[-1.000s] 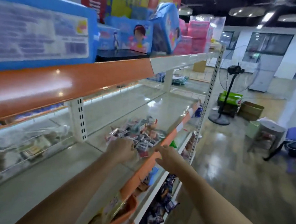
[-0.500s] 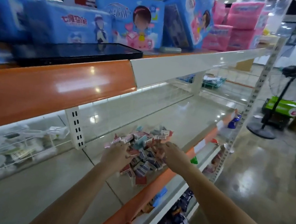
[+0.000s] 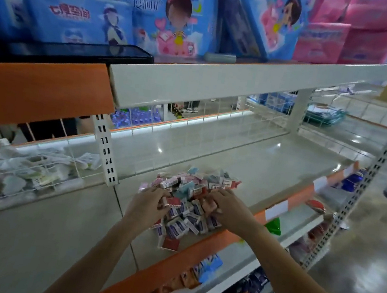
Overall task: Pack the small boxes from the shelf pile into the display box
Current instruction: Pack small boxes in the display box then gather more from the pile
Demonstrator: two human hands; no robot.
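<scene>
Both hands have closed in on the pile (image 3: 187, 204) on the shelf (image 3: 247, 158), left hand (image 3: 148, 204) and right hand (image 3: 226, 207) each curling onto boxes at its near edge, so gathering has begun; no display box shows.

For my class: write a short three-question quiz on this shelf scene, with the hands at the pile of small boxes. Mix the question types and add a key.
1. True or false: both hands are on the pile of small boxes.
2. Multiple choice: what lies directly left of the pile, behind a wire guard? A) pale plastic-wrapped packs B) pink packs C) a fan
3. Fill in: the black flat device lies on the ___ shelf, above the pile.

Key:
1. True: the left hand and the right hand both have fingers on boxes at the pile's near side.
2. A
3. upper
</scene>
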